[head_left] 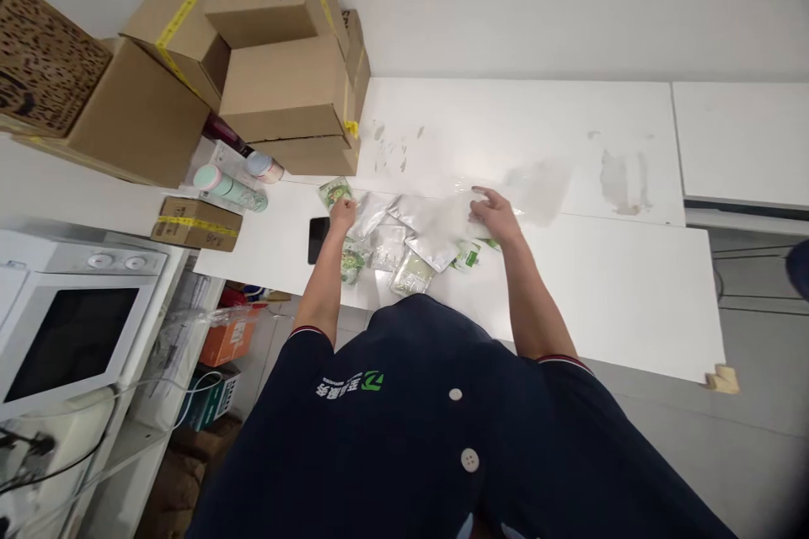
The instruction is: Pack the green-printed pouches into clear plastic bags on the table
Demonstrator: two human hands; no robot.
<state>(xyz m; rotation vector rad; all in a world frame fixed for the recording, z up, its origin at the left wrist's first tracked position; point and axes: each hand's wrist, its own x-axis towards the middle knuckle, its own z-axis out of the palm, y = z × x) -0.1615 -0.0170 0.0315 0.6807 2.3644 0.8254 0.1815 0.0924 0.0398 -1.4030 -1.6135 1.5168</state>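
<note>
My left hand point(343, 215) is closed in a fist at the left end of a silver pouch point(372, 215), with a green printed packet point(334, 190) just behind it. What its fingers hold is hidden. A clear plastic bag point(540, 189), smeared by motion, is in the fingers of my right hand point(496, 215) and spreads to both sides of it. Between my hands lie several silver and clear packets, among them a clear pouch with pale green contents point(412, 273). Another green packet point(466, 256) rests below my right hand.
A black phone point(318, 239) lies left of my left forearm on the white table point(619, 286). Stacked cardboard boxes point(281, 84), a mint green bottle point(231, 188) and a lidded cup point(264, 167) stand at the left. A microwave point(76, 328) is at the lower left.
</note>
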